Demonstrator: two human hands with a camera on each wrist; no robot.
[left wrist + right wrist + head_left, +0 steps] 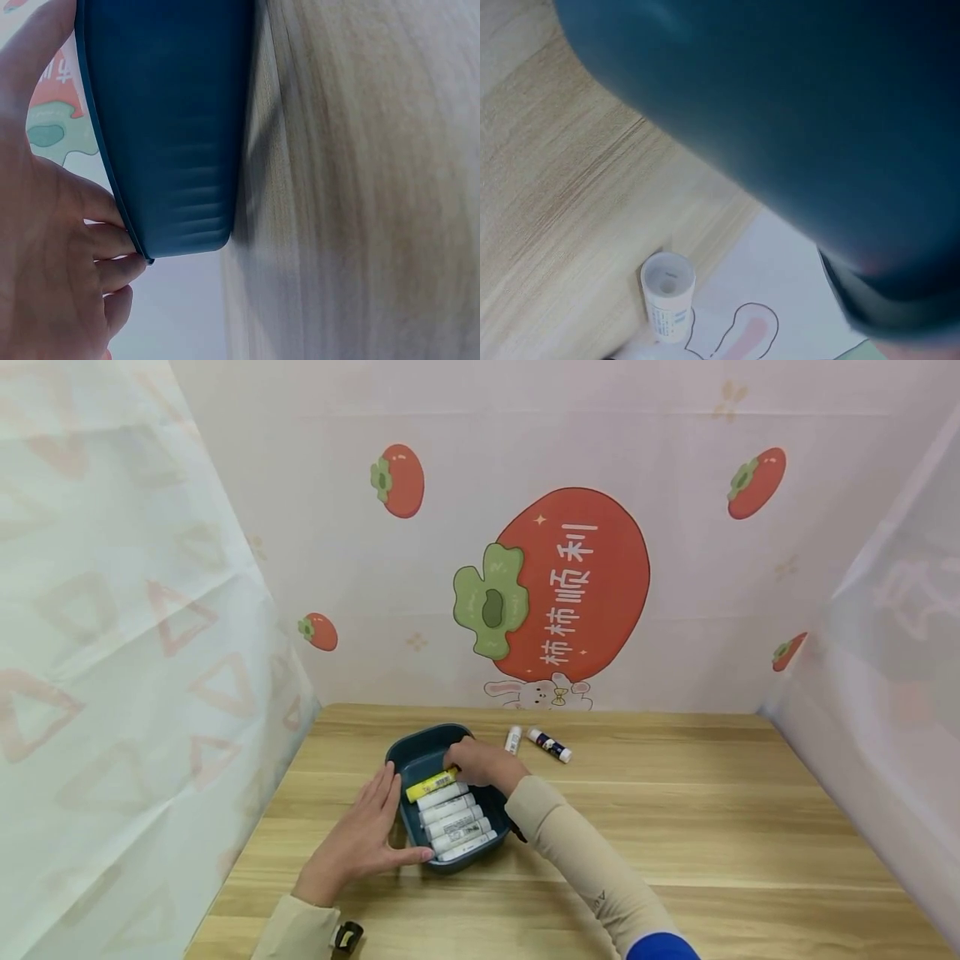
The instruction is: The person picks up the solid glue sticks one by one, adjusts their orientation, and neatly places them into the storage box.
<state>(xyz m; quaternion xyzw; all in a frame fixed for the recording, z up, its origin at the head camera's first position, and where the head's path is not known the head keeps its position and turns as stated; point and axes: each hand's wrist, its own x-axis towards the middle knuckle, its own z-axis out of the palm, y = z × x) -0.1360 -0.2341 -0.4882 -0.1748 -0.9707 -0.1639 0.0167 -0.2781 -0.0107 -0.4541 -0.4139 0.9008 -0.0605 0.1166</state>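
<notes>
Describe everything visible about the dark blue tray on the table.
The dark blue tray is a shallow, rounded-corner container, plastic by its look, sitting flat on the wooden table near its left side. Inside, white sticks lie side by side, with a yellow stick behind them. The left hand rests with straight fingers against its left rim and outer wall; the right hand reaches into it at the yellow stick. Its far end is bare.

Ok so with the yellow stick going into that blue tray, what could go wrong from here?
The yellow stick lies askew atop the white sticks, so it may not settle flat. The blue tray is only steadied by the left hand against its side; a push from the right hand could slide it. Two loose sticks behind could roll.
</notes>
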